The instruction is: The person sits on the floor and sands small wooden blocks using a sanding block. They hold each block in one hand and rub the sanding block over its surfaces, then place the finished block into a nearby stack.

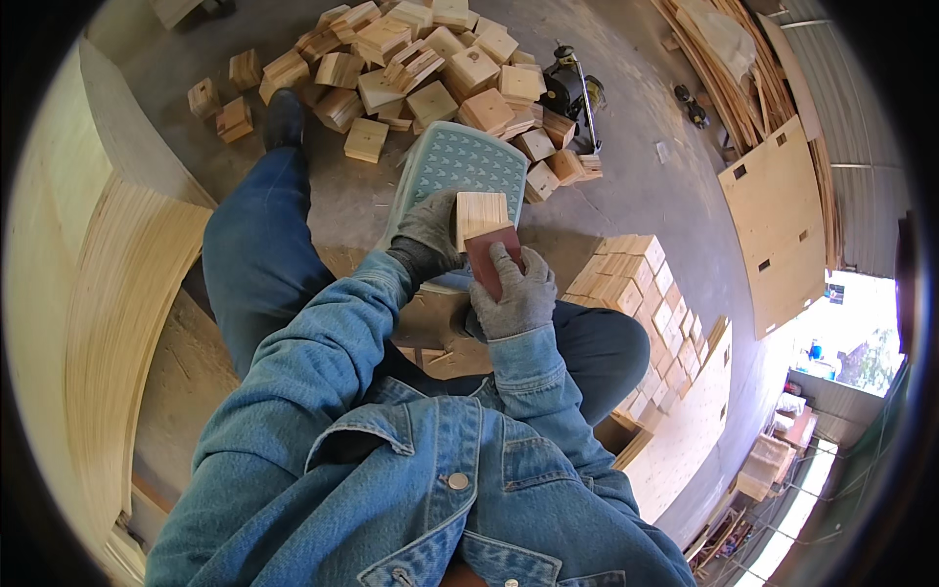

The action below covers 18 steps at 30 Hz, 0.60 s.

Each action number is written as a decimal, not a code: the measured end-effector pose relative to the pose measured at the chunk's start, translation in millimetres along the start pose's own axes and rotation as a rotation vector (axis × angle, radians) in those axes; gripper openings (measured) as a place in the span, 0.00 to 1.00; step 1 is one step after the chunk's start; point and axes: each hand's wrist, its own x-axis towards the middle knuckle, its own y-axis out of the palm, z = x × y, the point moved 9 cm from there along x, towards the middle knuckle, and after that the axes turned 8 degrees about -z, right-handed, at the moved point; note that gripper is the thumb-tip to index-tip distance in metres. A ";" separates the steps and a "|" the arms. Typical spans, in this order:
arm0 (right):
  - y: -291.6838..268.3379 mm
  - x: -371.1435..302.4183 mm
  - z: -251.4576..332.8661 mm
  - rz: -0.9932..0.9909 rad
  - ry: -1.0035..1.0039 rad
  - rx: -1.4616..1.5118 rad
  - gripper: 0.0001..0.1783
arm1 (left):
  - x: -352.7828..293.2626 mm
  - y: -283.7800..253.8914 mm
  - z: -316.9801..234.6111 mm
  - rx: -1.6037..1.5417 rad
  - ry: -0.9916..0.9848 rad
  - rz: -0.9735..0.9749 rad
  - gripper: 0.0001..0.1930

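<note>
My left hand (428, 233), in a grey work glove, grips a pale square wooden block (479, 210) by its left side. In my right hand (516, 293), also gloved, is a reddish-brown sanding block (486, 256), with the thumb lying along its face. The sanding block overlaps the wooden block's lower right edge and appears to touch it. Both hands are above the near part of a green plastic stool (460, 161) with a patterned top. The fingers behind each block are hidden.
Beyond the stool lies a loose heap of wooden blocks (430, 59), with a black wheeled tool (572, 88) at its right. Stacked blocks (646, 303) stand right of my knee. A tall plywood stack (117, 284) rises at left; slotted panels (778, 230) lean at far right.
</note>
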 end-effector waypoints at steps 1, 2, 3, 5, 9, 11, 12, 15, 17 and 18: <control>0.1 3.2 1.8 0.001 -0.001 0.004 0.35 | 0.0 1.8 3.3 -0.030 -0.002 -0.006 0.38; 1.2 9.3 3.0 0.003 0.000 0.007 0.35 | 0.2 3.1 6.0 -0.060 -0.005 -0.010 0.38; 3.7 16.4 4.0 0.005 0.000 0.011 0.35 | 0.2 3.7 8.8 -0.056 0.004 -0.005 0.38; 19.3 38.0 5.9 0.004 -0.006 -0.006 0.35 | -2.5 1.8 18.1 -0.034 0.015 0.004 0.38; 32.4 97.9 -0.4 0.037 0.046 -0.028 0.35 | -0.4 5.6 14.5 0.038 0.032 -0.034 0.39; 41.7 117.3 -3.4 0.068 0.075 -0.064 0.36 | -0.2 6.7 16.7 0.015 -0.016 -0.021 0.40; 44.5 120.7 -6.1 0.084 0.089 -0.084 0.36 | 0.2 5.5 14.2 0.037 -0.008 -0.026 0.40; 43.8 109.6 -3.9 0.088 0.064 -0.063 0.37 | 0.2 -0.2 8.9 0.073 0.026 -0.043 0.40; 34.6 89.9 2.0 0.083 0.052 -0.047 0.37 | 0.6 -1.3 1.9 0.045 0.072 -0.046 0.39; 28.1 74.3 3.9 0.067 0.044 -0.050 0.37 | 0.6 -0.8 -2.6 -0.016 0.022 -0.009 0.40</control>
